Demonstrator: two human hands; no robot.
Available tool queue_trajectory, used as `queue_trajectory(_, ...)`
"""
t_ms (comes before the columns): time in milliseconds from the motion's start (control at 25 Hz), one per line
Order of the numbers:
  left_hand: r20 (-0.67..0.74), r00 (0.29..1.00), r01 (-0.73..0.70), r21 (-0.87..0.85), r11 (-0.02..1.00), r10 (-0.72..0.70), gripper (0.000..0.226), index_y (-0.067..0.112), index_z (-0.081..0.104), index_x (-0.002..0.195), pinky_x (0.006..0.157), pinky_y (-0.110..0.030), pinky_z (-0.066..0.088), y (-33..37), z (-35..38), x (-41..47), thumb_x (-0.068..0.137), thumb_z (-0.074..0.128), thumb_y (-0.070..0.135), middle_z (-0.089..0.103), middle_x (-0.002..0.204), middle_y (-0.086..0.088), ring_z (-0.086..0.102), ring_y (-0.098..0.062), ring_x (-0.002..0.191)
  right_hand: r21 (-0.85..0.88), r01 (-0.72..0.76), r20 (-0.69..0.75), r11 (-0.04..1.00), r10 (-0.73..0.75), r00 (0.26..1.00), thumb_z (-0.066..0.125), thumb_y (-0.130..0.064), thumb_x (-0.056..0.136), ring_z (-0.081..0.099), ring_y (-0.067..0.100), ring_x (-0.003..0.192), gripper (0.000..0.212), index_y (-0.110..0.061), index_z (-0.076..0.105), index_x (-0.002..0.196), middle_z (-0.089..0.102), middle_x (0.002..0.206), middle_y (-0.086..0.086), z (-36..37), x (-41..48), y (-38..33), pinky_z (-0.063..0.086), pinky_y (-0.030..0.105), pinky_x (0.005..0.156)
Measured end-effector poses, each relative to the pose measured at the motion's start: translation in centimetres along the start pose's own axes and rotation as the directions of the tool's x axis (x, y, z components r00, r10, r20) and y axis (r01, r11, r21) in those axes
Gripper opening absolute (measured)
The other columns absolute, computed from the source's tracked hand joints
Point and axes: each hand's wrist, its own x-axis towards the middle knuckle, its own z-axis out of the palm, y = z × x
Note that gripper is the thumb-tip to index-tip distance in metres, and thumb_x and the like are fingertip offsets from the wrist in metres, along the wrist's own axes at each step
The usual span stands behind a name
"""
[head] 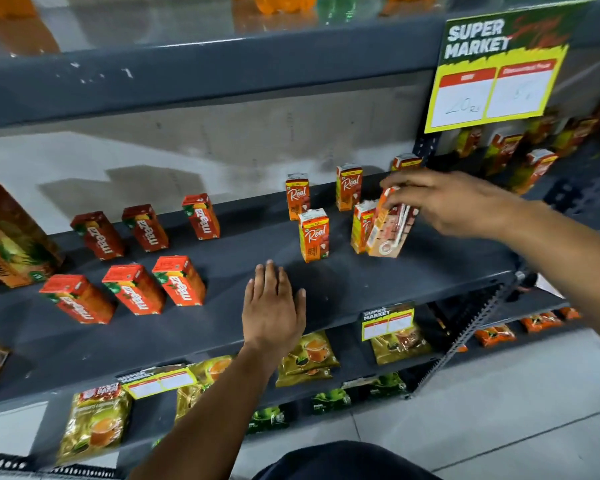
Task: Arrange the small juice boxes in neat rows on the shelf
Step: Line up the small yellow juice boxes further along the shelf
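Small orange Real juice boxes stand on the dark grey shelf (361, 289) at the right: two at the back (297, 195) (349, 187), one in front (314, 235), and another (361, 225) beside my right hand. My right hand (454, 202) grips a tilted Real juice box (390, 230) with its straw side facing me. Part of one more box (406, 162) shows behind that hand. Several red Maaza juice boxes (181, 280) stand in two rows at the left. My left hand (274, 310) rests flat and open on the shelf, holding nothing.
A large juice carton (11, 233) stands at the far left. A yellow supermarket price sign (496, 71) hangs from the upper shelf edge at the right. Tea packets (94, 424) fill the lower shelves. More cartons (537, 168) sit on the neighbouring shelf at the right.
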Motion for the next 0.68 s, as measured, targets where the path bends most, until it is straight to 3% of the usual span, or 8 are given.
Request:
queue_trajectory(200, 0.139, 0.989, 0.045, 0.013, 0.999, -0.046, 0.072, 0.004, 0.01, 0.15, 0.119, -0.039, 0.005, 0.4, 1.0, 0.8, 0.097, 0.015, 0.052, 0.004, 0.161, -0.013, 0.001, -0.027, 0.148, -0.148, -0.016, 0.157, 0.989, 0.039, 0.987, 0.063, 0.019, 0.062, 0.056, 0.038, 0.117, 0.073, -0.018, 0.059, 0.125, 0.047, 0.142, 0.011, -0.6, -1.1, 4.8, 0.057, 0.043, 0.076)
queue_trajectory(360, 0.15, 0.988, 0.044, 0.006, 0.999, -0.045, 0.071, 0.005, 0.009, 0.151, 0.119, -0.038, 0.004, 0.4, 1.1, 0.8, 0.098, 0.016, 0.052, 0.002, 0.161, -0.012, 0.0, -0.026, 0.148, -0.289, -0.045, 0.327, 0.956, 0.143, 0.934, 0.06, 0.002, 0.08, 0.046, 0.036, 0.123, 0.061, -0.027, 0.047, 0.132, 0.032, 0.151, 0.005, 1.4, 0.3, 5.1, 0.052, 0.042, 0.084)
queue_trajectory(560, 0.158, 0.986, 0.042, 0.007, 0.999, -0.043, 0.07, 0.006, 0.008, 0.151, 0.119, -0.037, 0.002, 0.2, 1.2, 0.3, 0.098, 0.014, 0.051, 0.001, 0.161, -0.01, -0.002, -0.024, 0.148, -0.24, -0.051, 0.376, 0.969, 0.141, 0.916, 0.056, -0.01, 0.09, 0.041, 0.034, 0.128, 0.048, -0.026, 0.043, 0.133, 0.026, 0.155, 0.006, 4.5, 1.2, 4.5, 0.048, 0.042, 0.09)
queue_trajectory(680, 0.146, 0.988, 0.041, 0.011, 0.999, -0.042, 0.069, 0.006, 0.008, 0.151, 0.119, -0.036, 0.002, 0.2, 1.2, 0.3, 0.098, 0.013, 0.05, 0.002, 0.161, -0.01, -0.001, -0.024, 0.148, -0.161, -0.058, 0.416, 0.985, 0.121, 0.901, 0.059, 0.005, 0.083, 0.028, 0.032, 0.142, 0.069, -0.031, 0.038, 0.138, 0.015, 0.162, 0.0, 5.0, 1.4, 4.9, 0.04, 0.047, 0.106)
